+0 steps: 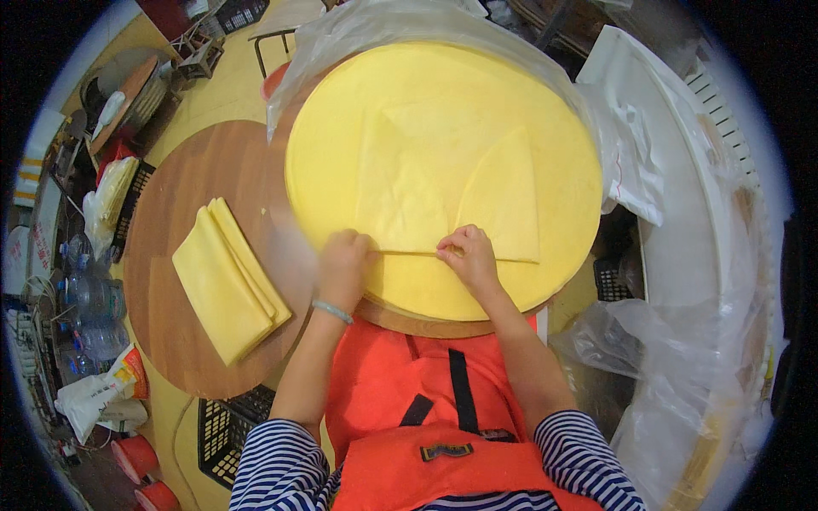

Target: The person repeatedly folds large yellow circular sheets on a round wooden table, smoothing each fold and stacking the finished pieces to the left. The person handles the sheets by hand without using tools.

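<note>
A thick stack of round, thin yellow sheets (441,83) lies on a round wooden board before me. On top, one yellow sheet (409,185) is partly folded, with a straight fold along its near edge and a curved flap at the right. My right hand (470,255) pinches that near edge between thumb and fingers. At the edge's left end is my left hand (345,265), blurred, with its fingers bent; its grip cannot be made out. A folded yellow bundle (230,281) rests to the left.
A round wooden tabletop (166,332) stands at the left under the bundle. Clear plastic film (358,25) lies behind the stack. A white container (671,191) with plastic film flanks the right. A black plastic crate (220,441), water bottles (96,297) and red tubs (135,458) are low at the left.
</note>
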`<state>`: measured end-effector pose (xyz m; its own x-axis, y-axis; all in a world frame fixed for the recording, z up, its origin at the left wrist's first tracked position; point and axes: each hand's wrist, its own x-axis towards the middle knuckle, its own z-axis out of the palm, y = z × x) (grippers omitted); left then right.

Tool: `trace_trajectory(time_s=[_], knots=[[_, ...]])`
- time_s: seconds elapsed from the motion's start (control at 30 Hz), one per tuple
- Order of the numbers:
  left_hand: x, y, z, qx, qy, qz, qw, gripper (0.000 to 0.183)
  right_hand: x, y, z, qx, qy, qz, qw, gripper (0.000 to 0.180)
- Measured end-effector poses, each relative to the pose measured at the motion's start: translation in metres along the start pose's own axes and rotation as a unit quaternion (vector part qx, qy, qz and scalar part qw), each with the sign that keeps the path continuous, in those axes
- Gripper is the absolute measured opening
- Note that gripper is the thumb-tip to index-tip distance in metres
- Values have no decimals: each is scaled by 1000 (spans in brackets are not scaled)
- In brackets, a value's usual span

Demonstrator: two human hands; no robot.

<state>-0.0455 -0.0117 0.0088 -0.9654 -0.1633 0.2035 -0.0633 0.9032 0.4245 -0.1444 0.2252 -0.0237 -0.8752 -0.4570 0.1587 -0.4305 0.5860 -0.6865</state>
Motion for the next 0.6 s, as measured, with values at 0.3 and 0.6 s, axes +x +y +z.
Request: trace_trajectory(time_s=[0.3,0.6], knots=[[197,-37,23,33,54,197,978,41,-1,-1,-3,-15,-7,-28,999,14],[300,-63,13,141,-227,132,954,58,0,-5,-4,-30,25,-37,999,17]])
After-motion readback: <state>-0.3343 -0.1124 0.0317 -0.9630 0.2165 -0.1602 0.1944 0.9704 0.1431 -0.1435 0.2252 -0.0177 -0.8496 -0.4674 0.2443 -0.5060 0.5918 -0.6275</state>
